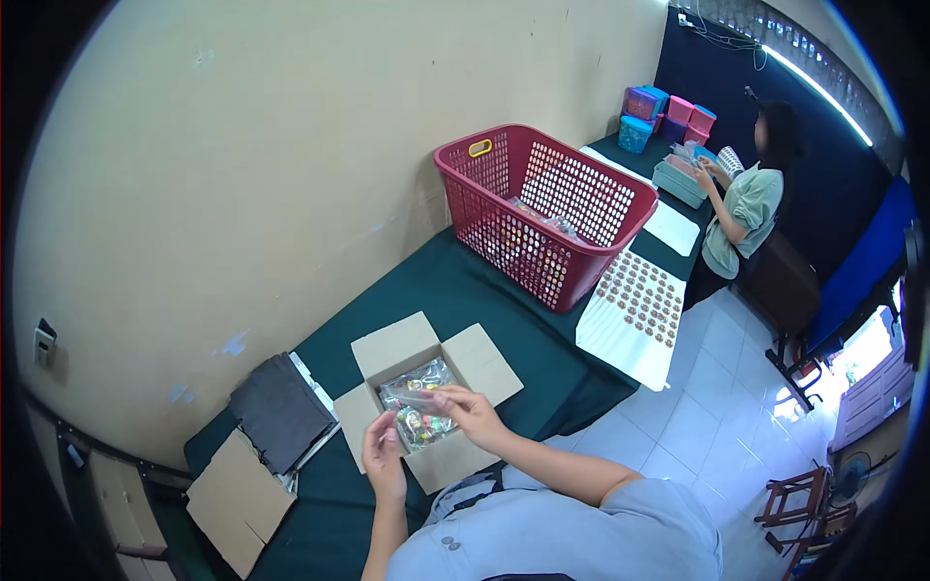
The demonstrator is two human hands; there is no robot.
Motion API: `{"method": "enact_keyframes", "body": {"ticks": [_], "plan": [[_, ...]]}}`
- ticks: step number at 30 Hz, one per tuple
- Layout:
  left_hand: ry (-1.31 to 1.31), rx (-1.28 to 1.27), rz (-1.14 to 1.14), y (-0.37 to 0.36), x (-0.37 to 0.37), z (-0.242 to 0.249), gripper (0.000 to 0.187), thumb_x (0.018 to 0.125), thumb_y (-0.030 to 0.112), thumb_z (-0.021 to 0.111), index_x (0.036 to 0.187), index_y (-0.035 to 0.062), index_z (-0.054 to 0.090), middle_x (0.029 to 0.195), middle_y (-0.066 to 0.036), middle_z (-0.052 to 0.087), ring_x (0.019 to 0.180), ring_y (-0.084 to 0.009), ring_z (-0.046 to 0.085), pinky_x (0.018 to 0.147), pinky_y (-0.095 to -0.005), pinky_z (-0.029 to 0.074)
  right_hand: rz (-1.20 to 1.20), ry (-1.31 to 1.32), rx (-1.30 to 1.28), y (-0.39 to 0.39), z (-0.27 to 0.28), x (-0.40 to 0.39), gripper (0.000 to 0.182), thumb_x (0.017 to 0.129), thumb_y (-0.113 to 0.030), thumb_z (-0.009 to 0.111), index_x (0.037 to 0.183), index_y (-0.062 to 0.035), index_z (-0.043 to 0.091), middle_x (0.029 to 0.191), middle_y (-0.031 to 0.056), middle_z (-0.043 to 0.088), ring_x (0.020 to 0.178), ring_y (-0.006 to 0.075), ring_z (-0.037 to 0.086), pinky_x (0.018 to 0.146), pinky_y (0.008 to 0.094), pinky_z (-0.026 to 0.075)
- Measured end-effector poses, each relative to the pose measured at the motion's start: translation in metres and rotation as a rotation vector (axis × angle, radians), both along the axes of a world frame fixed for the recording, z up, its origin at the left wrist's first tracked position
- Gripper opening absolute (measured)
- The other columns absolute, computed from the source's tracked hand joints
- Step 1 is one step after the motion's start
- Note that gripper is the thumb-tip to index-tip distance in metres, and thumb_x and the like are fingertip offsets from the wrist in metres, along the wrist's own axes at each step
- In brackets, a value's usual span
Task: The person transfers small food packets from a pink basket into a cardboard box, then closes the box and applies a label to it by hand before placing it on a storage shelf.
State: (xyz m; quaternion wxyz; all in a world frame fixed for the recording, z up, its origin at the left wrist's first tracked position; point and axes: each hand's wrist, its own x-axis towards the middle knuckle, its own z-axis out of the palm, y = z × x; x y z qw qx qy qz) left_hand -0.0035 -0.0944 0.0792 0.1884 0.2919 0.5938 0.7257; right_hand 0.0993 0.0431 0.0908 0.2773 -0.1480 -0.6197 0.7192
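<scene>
A cardboard box (pixel 494 366) with its flaps folded out stands in front of me on the table. Inside it lie clear plastic packets (pixel 418 426) with colourful contents. Over the box, my right hand (pixel 470 414) pinches a piece of clear plastic, which looks like a small bag (pixel 409 397). My left hand (pixel 385 455) is raised at the box's near left side, thumb and fingertips apart, close to the plastic's left end. Whether it touches the plastic is hard to see.
A dark red laundry basket (pixel 504 254) holding packets stands farther along the green-covered table (pixel 407 281). Beyond are a white sheet with rows of small brown pieces (pixel 635 315), a person (pixel 748 218) at a greenish tray, and stacked plastic tubs (pixel 636 134). Black folders (pixel 281 412) lie left.
</scene>
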Motion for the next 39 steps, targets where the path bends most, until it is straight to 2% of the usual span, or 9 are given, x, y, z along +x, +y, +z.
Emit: {"method": "enact_keyframes", "body": {"ticks": [3, 9, 11, 13, 15, 17, 19, 26, 39], "plan": [[-0.009, -0.03, -0.17, 0.006, 0.013, 0.003, 0.065, 0.083, 0.031, 0.065, 0.133, 0.0001, 0.038, 0.131, -0.012, 0.044, 0.116, -0.0221, 0.046, 0.098, -0.0338, 0.037, 0.022, -0.015, 0.188, -0.016, -0.001, -0.003, 0.033, 0.094, -0.025, 0.048, 0.118, -0.0039, 0.058, 0.11, 0.0078, 0.055, 0.101, 0.0147, 0.05, 0.09, 0.0289, 0.04], [-0.005, 0.043, -0.038, 0.01, 0.021, -0.01, 0.052, 0.087, 0.026, 0.062, 0.126, -0.0031, 0.044, 0.123, -0.016, 0.051, 0.111, -0.0202, 0.051, 0.094, -0.0321, 0.04, -0.021, -0.067, 0.475, -0.021, 0.004, -0.004, 0.037, 0.087, -0.018, 0.058, 0.123, -0.0077, 0.055, 0.115, 0.0111, 0.049, 0.109, 0.0216, 0.046, 0.095, 0.0332, 0.036], [-0.142, -0.057, -0.05, 0.005, 0.021, -0.004, 0.038, 0.09, 0.021, 0.058, 0.118, -0.0037, 0.05, 0.108, -0.015, 0.06, 0.099, -0.018, 0.057, 0.088, -0.0304, 0.044, -0.149, -0.078, 0.437, -0.024, 0.016, -0.007, 0.035, 0.085, -0.019, 0.06, 0.119, -0.0077, 0.057, 0.114, 0.0106, 0.049, 0.11, 0.0222, 0.046, 0.094, 0.034, 0.036], [-0.059, -0.003, 0.025, 0.006, 0.021, -0.005, 0.029, 0.092, 0.019, 0.054, 0.11, -0.0039, 0.057, 0.097, -0.013, 0.064, 0.092, -0.017, 0.06, 0.083, -0.0297, 0.046, -0.279, -0.09, 0.399, -0.022, 0.016, -0.008, 0.033, 0.084, -0.02, 0.063, 0.114, -0.0076, 0.059, 0.114, 0.0101, 0.049, 0.11, 0.0228, 0.046, 0.093, 0.0347, 0.037], [-0.061, -0.032, 0.026, 0.004, 0.019, -0.004, 0.029, 0.093, 0.021, 0.052, 0.106, -0.0039, 0.06, 0.097, -0.012, 0.064, 0.091, -0.0169, 0.06, 0.081, -0.0288, 0.046, -0.041, -0.061, 0.341, -0.01, 0.003, -0.008, 0.034, 0.078, -0.019, 0.069, 0.11, -0.0068, 0.061, 0.116, 0.0103, 0.051, 0.113, 0.0236, 0.046, 0.094, 0.0349, 0.037], [-0.068, -0.014, 0.016, 0.003, 0.016, -0.008, 0.031, 0.094, 0.023, 0.05, 0.105, -0.0038, 0.06, 0.097, -0.012, 0.064, 0.089, -0.017, 0.061, 0.08, -0.0286, 0.046, -0.001, -0.038, 0.392, -0.007, -0.003, -0.009, 0.026, 0.08, -0.019, 0.067, 0.102, -0.0051, 0.064, 0.108, 0.0105, 0.058, 0.109, 0.0224, 0.05, 0.092, 0.0337, 0.039], [-0.075, 0.002, 0.006, 0.003, 0.015, -0.005, 0.033, 0.095, 0.025, 0.047, 0.104, -0.0037, 0.061, 0.096, -0.012, 0.065, 0.087, -0.0171, 0.061, 0.08, -0.0283, 0.046, 0.103, -0.103, 0.189, -0.005, -0.006, -0.009, 0.023, 0.086, -0.02, 0.062, 0.1, -0.0027, 0.066, 0.1, 0.0093, 0.063, 0.1, 0.0173, 0.056, 0.088, 0.0306, 0.041], [-0.089, 0.044, -0.078, -0.003, 0.011, 0.004, 0.042, 0.097, 0.03, 0.04, 0.107, -0.0062, 0.057, 0.101, -0.015, 0.064, 0.089, -0.0205, 0.062, 0.078, -0.03, 0.047, 0.28, -0.072, -0.031, -0.001, -0.023, -0.012, 0.034, 0.096, -0.026, 0.045, 0.112, -0.0003, 0.06, 0.102, 0.0041, 0.063, 0.096, 0.0087, 0.054, 0.087, 0.0263, 0.042], [-0.131, -0.018, -0.067, -0.008, 0.008, 0.002, 0.041, 0.097, 0.031, 0.042, 0.103, -0.0057, 0.059, 0.088, -0.017, 0.067, 0.075, -0.017, 0.062, 0.074, -0.0282, 0.046, 0.315, -0.119, -0.016, 0.001, -0.004, -0.004, 0.034, 0.097, -0.027, 0.044, 0.117, -0.0035, 0.059, 0.102, 0.0038, 0.063, 0.097, 0.0082, 0.053, 0.088, 0.0253, 0.041]]}}
